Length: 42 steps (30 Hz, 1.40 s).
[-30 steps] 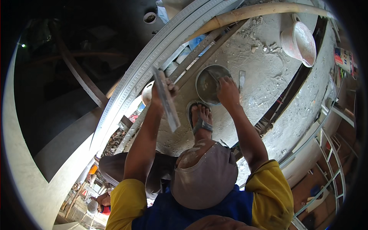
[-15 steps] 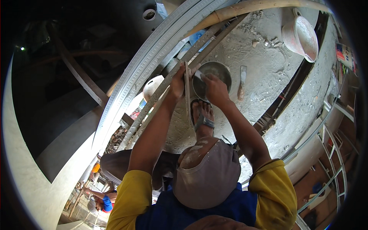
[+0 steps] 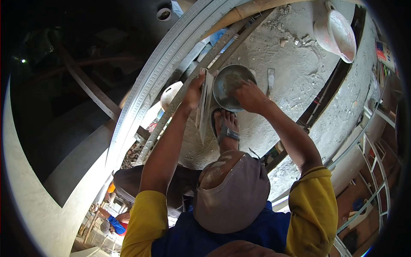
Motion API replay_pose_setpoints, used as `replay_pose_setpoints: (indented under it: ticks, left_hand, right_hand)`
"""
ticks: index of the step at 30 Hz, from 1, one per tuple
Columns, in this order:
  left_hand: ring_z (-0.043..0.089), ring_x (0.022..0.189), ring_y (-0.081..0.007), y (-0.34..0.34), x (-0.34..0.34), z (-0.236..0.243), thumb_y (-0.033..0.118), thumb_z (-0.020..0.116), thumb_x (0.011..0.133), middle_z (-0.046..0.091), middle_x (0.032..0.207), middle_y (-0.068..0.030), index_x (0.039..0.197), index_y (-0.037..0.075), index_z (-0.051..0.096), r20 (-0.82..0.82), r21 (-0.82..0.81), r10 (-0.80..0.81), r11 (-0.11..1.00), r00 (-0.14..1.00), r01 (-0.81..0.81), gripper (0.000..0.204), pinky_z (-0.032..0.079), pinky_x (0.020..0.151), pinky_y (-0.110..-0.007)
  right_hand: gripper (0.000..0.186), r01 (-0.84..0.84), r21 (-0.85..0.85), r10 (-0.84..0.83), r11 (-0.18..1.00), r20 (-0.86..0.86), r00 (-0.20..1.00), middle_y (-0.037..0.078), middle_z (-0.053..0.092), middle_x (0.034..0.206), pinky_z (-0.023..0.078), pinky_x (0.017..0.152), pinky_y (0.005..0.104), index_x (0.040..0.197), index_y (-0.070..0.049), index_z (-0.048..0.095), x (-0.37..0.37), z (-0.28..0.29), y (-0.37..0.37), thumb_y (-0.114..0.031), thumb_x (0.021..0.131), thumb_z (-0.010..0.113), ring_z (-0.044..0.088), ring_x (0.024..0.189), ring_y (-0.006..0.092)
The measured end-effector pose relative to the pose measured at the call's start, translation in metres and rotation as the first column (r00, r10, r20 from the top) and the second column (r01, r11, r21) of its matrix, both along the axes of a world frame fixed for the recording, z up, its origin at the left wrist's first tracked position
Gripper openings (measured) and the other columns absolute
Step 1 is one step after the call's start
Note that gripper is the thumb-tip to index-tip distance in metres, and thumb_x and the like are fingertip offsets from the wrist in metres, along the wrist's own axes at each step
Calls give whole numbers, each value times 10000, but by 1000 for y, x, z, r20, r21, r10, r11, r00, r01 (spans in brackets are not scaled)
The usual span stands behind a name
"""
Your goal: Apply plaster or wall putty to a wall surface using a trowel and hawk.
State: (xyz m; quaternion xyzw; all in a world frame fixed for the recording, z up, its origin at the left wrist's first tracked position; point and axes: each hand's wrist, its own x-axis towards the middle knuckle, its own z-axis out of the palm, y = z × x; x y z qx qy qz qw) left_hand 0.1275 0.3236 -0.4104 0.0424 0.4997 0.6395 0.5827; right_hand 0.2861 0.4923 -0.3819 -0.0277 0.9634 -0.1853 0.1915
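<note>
My left hand (image 3: 195,91) grips a thin flat board (image 3: 205,109), tilted nearly edge-on to the view, its lower corner pointing toward my foot. Just right of the board stands a round metal bowl (image 3: 222,92) with greyish wet residue inside. Over the bowl's right side, my right hand (image 3: 248,96) reaches in with fingers closed. Whatever it holds is hidden by the hand. A putty knife (image 3: 270,81) lies on the dusty surface right of the bowl. My sandalled foot (image 3: 227,126) is close below the bowl.
A whitish, plaster-smeared bucket (image 3: 336,34) lies at the far right, beside a dark gap. Long beams (image 3: 227,47) and a pale ribbed moulding (image 3: 150,73) run along the left. Rubble (image 3: 299,41) lies at the back. Another person (image 3: 113,225) is lower down at left.
My left hand has turned the board, so more of its face shows. My right hand has moved slightly right and down into the bowl; the pale flat piece at its fingers is now out of sight.
</note>
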Motion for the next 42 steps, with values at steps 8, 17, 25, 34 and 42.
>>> replay_pose_setpoints:
  ticks: [8,17,25,34,42]
  left_hand:
    - [656,1016,-263,-9,2,-12,554,447,982,653,1113,-234,1203,-9,496,-66,-20,-13,1000,998,12,607,500,896,-355]
    - [624,1105,-300,-6,17,-9,582,429,977,608,1199,-276,1276,-75,463,41,-19,-81,996,996,82,723,459,991,-383]
    - [677,942,-237,-23,20,17,646,434,946,682,1027,-156,1142,-18,622,168,-67,130,991,977,-120,717,564,803,-367]
    - [683,958,-250,-41,31,23,492,437,997,665,1084,-166,1275,6,535,522,-234,271,957,808,-170,568,578,833,-411]
    - [711,835,-257,-56,14,37,422,487,984,688,1028,-163,1246,6,567,536,-277,283,949,795,-151,498,604,730,-396]
  right_hand:
    - [228,79,-134,-101,988,-170,980,93,677,1047,492,899,429,1021,-117,703,-5,-15,-13,-130,848,556,603,1101,281]
    - [172,-288,165,317,943,-198,927,33,687,1067,402,1035,397,920,-175,727,33,-25,17,-206,851,572,589,1157,227]
    - [274,72,-148,-72,986,3,997,84,703,1053,424,976,409,999,-114,741,10,49,61,-60,769,603,605,1106,270]
    - [512,74,-654,-500,753,-496,710,110,618,1282,470,991,452,1260,-156,646,0,70,-26,-68,764,740,584,1176,276]
    - [472,60,-268,-207,962,-563,800,97,593,1287,396,1091,508,1211,-153,652,13,46,5,-76,752,733,565,1223,290]
